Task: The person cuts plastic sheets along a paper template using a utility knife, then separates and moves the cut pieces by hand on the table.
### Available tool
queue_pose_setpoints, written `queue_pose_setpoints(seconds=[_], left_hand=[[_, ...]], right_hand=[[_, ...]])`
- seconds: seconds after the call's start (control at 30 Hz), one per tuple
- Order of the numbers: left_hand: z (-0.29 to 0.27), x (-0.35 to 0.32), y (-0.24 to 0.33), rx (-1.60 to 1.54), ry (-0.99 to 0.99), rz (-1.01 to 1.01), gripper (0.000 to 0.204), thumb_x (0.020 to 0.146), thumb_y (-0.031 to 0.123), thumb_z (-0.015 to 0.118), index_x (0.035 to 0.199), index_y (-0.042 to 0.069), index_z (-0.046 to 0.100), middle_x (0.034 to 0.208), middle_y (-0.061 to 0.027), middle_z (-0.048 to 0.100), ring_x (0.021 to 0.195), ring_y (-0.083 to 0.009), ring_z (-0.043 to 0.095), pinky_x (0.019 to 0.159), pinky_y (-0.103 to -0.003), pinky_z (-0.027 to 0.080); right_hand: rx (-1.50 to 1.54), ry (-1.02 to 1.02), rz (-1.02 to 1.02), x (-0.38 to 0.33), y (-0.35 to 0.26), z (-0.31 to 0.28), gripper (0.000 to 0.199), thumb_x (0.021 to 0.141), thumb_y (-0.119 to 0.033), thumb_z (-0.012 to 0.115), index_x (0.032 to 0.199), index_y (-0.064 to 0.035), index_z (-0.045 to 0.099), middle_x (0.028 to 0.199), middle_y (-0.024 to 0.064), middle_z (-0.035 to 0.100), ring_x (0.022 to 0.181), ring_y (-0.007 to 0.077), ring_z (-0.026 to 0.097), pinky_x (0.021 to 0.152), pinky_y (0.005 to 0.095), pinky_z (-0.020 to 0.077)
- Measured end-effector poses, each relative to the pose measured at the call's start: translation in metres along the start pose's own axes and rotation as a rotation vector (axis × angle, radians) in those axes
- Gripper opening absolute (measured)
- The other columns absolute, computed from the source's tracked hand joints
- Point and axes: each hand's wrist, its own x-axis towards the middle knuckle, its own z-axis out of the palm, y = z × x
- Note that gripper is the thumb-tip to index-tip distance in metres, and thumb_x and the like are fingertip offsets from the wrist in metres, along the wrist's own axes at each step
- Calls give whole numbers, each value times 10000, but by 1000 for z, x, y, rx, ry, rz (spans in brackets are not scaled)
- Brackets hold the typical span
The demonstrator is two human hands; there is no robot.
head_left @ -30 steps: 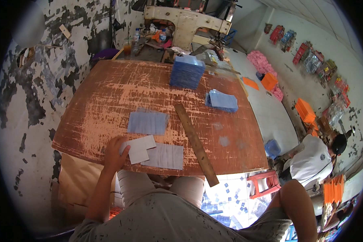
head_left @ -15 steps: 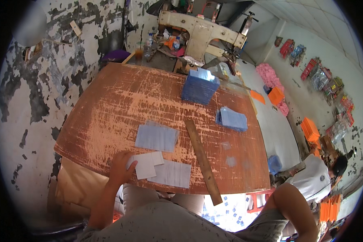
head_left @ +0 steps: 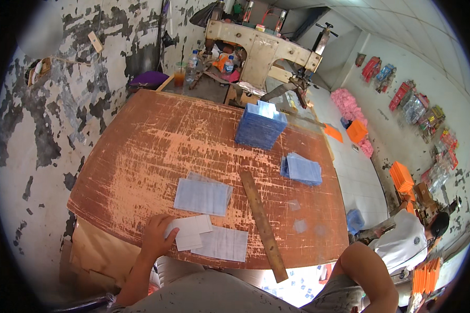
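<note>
At the table's near edge, my left hand [head_left: 159, 237] grips a pair of overlapping white cards [head_left: 189, 233], its thumb lying over their left side. They partly cover a pale bluish-grey sheet [head_left: 222, 243] lying flat. Just beyond lies a small pile of similar pale blue sheets [head_left: 201, 196], slightly fanned, with clear film at its edges. My right arm [head_left: 364, 267] is bent at the elbow on the lower right, and the hand on it is out of the picture. A worn wooden strip [head_left: 263, 224] lies slantwise on the tabletop, right of the cards.
The scratched brown table [head_left: 136, 156] carries a tall blue stack [head_left: 261, 125] and a lower blue stack [head_left: 303, 169]. Behind it stands a cream-coloured press machine [head_left: 258, 52]. A person in a white shirt [head_left: 402, 235] sits at the right, near orange stacks [head_left: 401, 176].
The view has tilted slightly, so the table appears lower. My left hand stays on the white cards, and my right arm has shifted a little.
</note>
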Motion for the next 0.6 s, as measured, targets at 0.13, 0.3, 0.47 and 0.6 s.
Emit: queue_pose_setpoints(seconds=[0.13, 0.3, 0.47, 0.6], left_hand=[[-1, -7, -6, 15, 4, -17, 431, 979, 265, 837, 1347, 52, 766, 1310, -163, 731, 1248, -409, 668, 1106, -536, 526], [1, -1, 1, 11, -22, -20, 438, 967, 262, 846, 1345, 57, 765, 1318, -159, 732, 1239, -408, 668, 1102, -539, 529], [5, 0, -2, 7, -10, 14, 440, 966, 262, 845, 1347, 58, 764, 1321, -161, 731, 1242, -409, 668, 1101, -541, 529], [-3, -10, -3, 15, 9, -29, 438, 969, 261, 842, 1347, 54, 764, 1317, -163, 731, 1248, -411, 666, 1101, -539, 528]], right_hand=[[-96, 3, -66, -13, 16, 23, 470, 1087, -37, 655, 1525, 119, 586, 1525, 172, 699, 1364, 261, 682, 1199, 405, 538], [-205, -173, -89, -4, 24, 22, 431, 1096, -35, 641, 1501, 110, 615, 1478, 164, 722, 1341, 253, 679, 1214, 417, 521], [-179, -86, -181, -7, 24, 3, 401, 1079, -41, 660, 1451, 109, 669, 1457, 170, 731, 1325, 283, 671, 1220, 449, 510], [-261, -33, -58, -8, 30, 46, 364, 1013, -44, 711, 1346, 101, 727, 1425, 227, 726, 1304, 352, 673, 1188, 507, 539]])
